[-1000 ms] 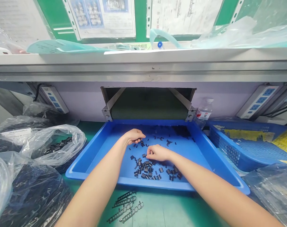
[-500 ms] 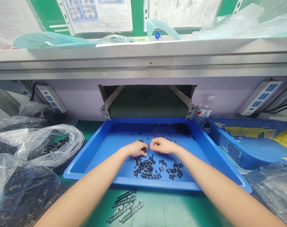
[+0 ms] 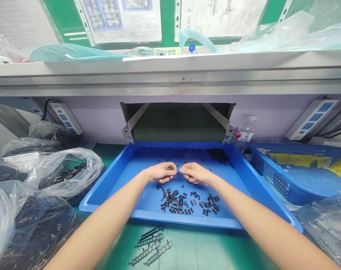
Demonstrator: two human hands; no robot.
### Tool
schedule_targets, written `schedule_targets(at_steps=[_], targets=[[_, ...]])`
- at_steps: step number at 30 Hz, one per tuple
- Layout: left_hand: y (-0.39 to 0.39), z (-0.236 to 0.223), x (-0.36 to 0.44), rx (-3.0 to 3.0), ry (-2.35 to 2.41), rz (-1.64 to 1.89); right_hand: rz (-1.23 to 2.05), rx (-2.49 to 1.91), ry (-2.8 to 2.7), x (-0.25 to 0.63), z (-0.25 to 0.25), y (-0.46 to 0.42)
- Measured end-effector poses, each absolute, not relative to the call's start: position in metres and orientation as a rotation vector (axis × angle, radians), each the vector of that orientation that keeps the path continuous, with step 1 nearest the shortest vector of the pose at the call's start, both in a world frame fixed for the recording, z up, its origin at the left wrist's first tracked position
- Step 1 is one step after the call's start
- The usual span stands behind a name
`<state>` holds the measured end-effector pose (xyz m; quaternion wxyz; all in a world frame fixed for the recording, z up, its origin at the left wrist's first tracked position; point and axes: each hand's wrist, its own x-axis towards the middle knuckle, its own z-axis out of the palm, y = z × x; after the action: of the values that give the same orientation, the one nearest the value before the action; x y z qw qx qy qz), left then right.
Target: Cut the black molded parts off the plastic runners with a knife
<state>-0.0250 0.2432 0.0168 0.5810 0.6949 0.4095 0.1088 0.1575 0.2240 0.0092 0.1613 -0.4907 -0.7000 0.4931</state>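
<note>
Left hand [image 3: 162, 172]: one, reaching in from the lower left above the blue tray [image 3: 187, 221], back of the hand up, fingers curled narrow around a few small black pieces [image 3: 171, 168]. Right hand [image 3: 196, 173]: one, entering from the lower right at about the same height in the view, fingers bent under, thumb and forefinger drawn into a narrow pinch facing the left hand; the two sets of fingertips near each other, a slight gap between. Hidden: the right palm and its inner fingers; whether a piece sits in that pinch, cannot be told. Hard to make out: the number and exact shape of the pieces in the left hand. Cut off: both forearms, at the lower frame edge. Loose black parts [image 3: 180, 202]: a scattered group on the tray floor, just on the wearer's side of both hands, the larger share below the left hand and the gap, a smaller cluster below the right. Dark parts [image 3: 218, 155]: a dense patch at the tray's far right corner, beyond the right hand. Black strips [image 3: 152, 247]: several, on the green table [image 3: 215, 249], outside the tray's near rim.
</note>
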Motion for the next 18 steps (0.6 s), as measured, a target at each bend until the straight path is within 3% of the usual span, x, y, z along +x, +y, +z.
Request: schedule_targets(at_steps=[9,18], targets=[[0.244,0.025,-0.016,1.445,1.001,0.524,1.456,-1.333,-1.756,0.155,0.014,0.224],[0.258,0.007,-0.021,1.756,1.505,0.382,1.108,-1.593,-2.242,0.159,0.017,0.225]])
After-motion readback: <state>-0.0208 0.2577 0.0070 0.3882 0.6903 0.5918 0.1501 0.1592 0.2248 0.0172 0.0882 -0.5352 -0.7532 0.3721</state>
